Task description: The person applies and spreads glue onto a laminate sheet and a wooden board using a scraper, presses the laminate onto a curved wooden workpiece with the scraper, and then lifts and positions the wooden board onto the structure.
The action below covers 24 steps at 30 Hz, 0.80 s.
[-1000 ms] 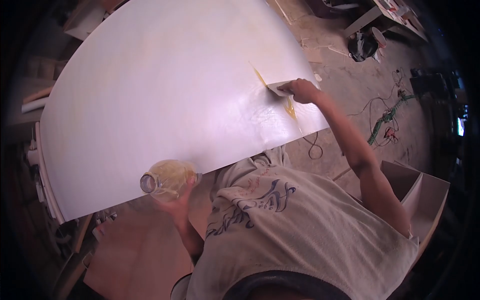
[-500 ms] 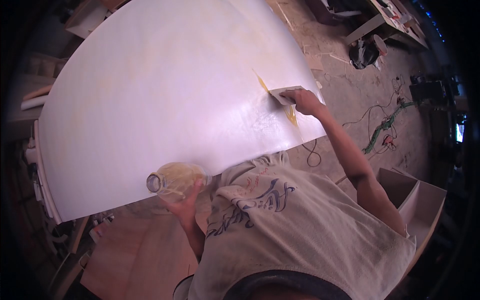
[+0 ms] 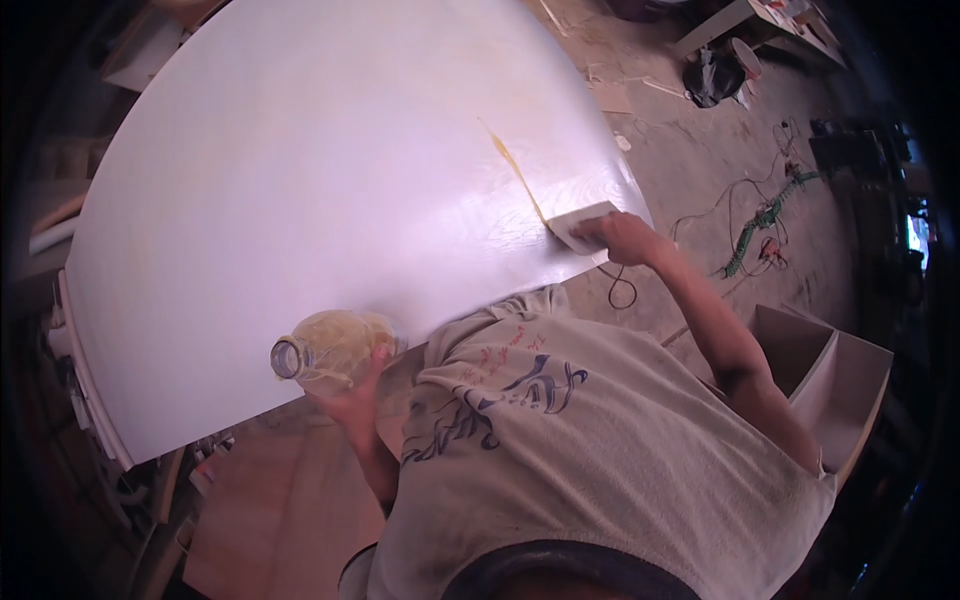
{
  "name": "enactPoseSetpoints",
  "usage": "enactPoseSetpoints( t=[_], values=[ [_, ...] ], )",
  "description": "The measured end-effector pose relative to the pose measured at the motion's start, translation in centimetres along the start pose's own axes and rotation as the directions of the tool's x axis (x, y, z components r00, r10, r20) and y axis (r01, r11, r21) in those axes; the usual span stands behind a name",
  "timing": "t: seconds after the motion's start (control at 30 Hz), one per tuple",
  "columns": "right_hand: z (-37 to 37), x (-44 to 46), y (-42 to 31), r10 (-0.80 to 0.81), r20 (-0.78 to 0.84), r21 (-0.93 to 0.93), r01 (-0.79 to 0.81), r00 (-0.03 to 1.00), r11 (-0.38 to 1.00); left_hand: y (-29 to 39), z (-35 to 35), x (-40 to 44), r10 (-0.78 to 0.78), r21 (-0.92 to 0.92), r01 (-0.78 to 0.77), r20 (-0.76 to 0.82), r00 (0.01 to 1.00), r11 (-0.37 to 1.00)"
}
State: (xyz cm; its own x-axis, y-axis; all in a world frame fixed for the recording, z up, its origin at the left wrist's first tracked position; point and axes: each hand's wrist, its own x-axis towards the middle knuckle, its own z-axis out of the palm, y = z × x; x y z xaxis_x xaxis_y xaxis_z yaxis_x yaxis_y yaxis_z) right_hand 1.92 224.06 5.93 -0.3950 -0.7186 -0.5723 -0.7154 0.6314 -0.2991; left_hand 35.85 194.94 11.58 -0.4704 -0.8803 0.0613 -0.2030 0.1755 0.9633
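My left hand [image 3: 352,402] is closed around a clear plastic bottle [image 3: 338,342] coated with yellowish glue. The bottle lies tilted, its open mouth facing left, by the near edge of a large white sheet [image 3: 300,180] with a curved outline. In my right hand [image 3: 632,238] is a flat, pale spreader [image 3: 582,220], pressed to the sheet close to its right corner. From the spreader's left edge a thin line of yellow glue [image 3: 513,170] runs up and left. Around that line the surface looks wet and streaked.
An open wooden box [image 3: 815,385] with compartments stands at my right. Brown boards [image 3: 275,500] lie below the sheet at left. On the concrete floor are a green bundled cord [image 3: 755,225], loose cables and a black bag [image 3: 713,78]. A table [image 3: 765,25] stands at upper right.
My right hand has drawn the spreader down toward the near edge, and the glue patch below it is now spread out. My left hand and the bottle have shifted slightly left in view.
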Motion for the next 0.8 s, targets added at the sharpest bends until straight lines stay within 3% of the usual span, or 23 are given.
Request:
enactPoseSetpoints(
  t=[0.13,0.23,0.27,0.33,0.4,0.47,0.5,0.57,0.63,0.7,0.8],
  values=[
    [0.8,-4.0,-0.7,-0.011,0.076,-0.019,0.013,0.997,1.0,0.8,0.1,0.3,-0.017,0.02,0.016,0.059,0.998,1.0],
    [-0.4,-5.7,-1.9,0.068,0.223,-0.06,-0.056,0.972,0.997,0.8,0.0,0.6,0.0,0.0,0.0,0.07,0.998,1.0],
    [-0.6,-6.0,-1.3,0.026,0.208,0.052,-0.038,0.978,0.998,0.8,0.0,0.7,0.01,-0.004,-0.01,0.075,0.997,1.0],
    [-1.8,-6.3,1.4,-0.061,0.16,0.261,0.017,0.985,0.965,0.8,0.3,0.9,0.033,-0.014,-0.033,0.07,0.997,0.999],
    [-3.6,-7.1,3.3,0.07,-0.015,0.405,-0.058,0.997,0.912,0.2,0.2,0.8,0.041,0.034,-0.043,0.036,0.998,0.999],
    [-5.9,-6.8,3.2,0.11,-0.235,0.449,0.008,0.966,0.893,0.2,0.2,1.1,0.023,0.036,-0.024,0.023,0.999,0.999],
    [-7.6,-6.1,2.2,0.071,-0.37,0.403,0.091,0.926,0.911,0.4,0.3,1.2,-0.002,0.011,0.002,0.024,1.0,1.0],
    [-12.2,-3.6,-1.4,-0.092,-0.336,0.438,0.243,0.937,0.865,0.4,0.4,1.3,0.0,-0.013,0.001,0.032,0.999,1.0],
    [-13.9,-0.2,-3.2,-0.126,-0.374,0.326,0.258,0.919,0.909,0.1,0.3,1.4,0.056,-0.009,-0.055,0.036,0.998,0.998],
    [-13.9,4.9,-3.4,-0.258,-0.456,0.138,0.355,0.851,0.925,0.2,0.4,1.2,0.072,-0.014,-0.072,-0.013,0.997,0.997],
    [-13.4,12.5,-3.4,-0.135,-0.389,0.035,0.161,0.911,0.986,0.7,0.6,1.1,0.061,-0.037,-0.062,-0.047,0.997,0.997]
  ],
)
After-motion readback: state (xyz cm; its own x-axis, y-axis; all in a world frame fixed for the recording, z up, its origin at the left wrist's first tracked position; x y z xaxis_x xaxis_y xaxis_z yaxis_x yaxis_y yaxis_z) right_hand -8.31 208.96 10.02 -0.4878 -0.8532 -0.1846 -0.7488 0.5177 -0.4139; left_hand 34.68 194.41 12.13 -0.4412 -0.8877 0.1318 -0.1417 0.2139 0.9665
